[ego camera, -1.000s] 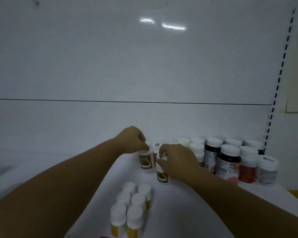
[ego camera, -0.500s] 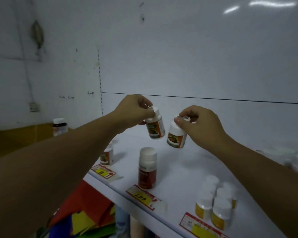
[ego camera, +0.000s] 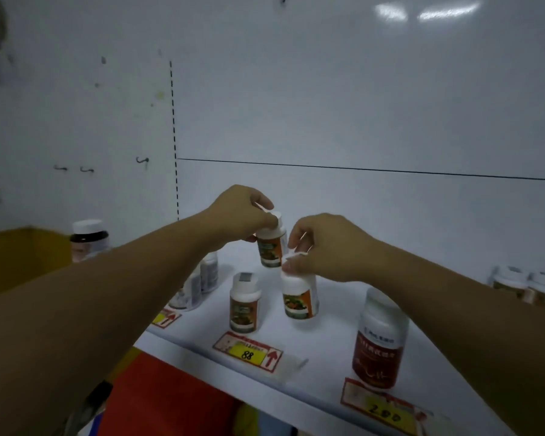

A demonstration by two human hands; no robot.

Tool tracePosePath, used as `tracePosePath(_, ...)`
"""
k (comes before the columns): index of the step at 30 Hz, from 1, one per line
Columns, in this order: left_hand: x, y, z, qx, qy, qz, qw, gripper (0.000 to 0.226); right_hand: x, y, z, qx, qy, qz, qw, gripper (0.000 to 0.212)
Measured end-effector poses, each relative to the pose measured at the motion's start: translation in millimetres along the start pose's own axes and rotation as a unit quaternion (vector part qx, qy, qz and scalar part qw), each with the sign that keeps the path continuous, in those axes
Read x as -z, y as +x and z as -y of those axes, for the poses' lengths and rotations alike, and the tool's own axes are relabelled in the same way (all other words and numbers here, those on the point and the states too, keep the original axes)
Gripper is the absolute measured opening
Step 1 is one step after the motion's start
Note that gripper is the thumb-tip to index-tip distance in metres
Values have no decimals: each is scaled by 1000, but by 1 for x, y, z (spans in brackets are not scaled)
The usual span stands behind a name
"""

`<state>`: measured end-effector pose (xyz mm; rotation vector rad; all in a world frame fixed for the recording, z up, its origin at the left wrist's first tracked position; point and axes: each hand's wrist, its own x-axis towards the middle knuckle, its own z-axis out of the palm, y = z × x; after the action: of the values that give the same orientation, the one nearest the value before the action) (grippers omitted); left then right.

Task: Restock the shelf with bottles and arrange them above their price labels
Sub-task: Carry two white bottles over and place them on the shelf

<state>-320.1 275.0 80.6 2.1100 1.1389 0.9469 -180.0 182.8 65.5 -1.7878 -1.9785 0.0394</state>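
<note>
You face a smooth white shelf [ego camera: 328, 357] backed by a glossy white panel [ego camera: 328, 105], with paper price tags along its front lip. Your left hand [ego camera: 239, 212] pinches the white cap of the raised bottle [ego camera: 271, 250], a small orange-labelled plastic cylinder tilted above the shelf. Your right hand [ego camera: 324, 247] grips the cap of the matching lower bottle [ego camera: 299, 300] just beside it, near the third bottle [ego camera: 244, 306] standing upright behind the yellow 88 label [ego camera: 249, 352].

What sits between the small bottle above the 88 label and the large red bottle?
In the head view, an orange-labelled bottle gripped at its cap by the right hand sits between the small bottle and the large red bottle.
</note>
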Motion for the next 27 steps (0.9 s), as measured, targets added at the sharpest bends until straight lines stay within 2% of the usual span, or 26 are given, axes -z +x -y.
tracePosePath(5, -3, 20, 31, 20, 46, 109, 993, 38, -30, 12, 6, -44, -37, 52, 997, 28)
tracePosePath(10, -2, 31, 50, 46, 91, 238, 966, 30, -43, 19, 10, -78, -9, 75, 994, 28)
tracePosePath(17, -1, 45, 59, 66, 139, 311, 938, 24, -46, 13, 20, -69, -34, 83, 994, 39)
tracePosePath(20, -6, 49, 48, 13, 185, 275, 944, 23, -41, 7, 17, -65, -47, 69, 994, 49)
tracePosePath(23, -25, 48, 25, -85, 202, 199, 955, 36, -20, -5, 0, -65, -85, 0, 994, 57)
tracePosePath(27, -55, 34, -16, -112, 187, 174, 960, 46, 18, -27, -33, -90, -97, -54, 990, 60)
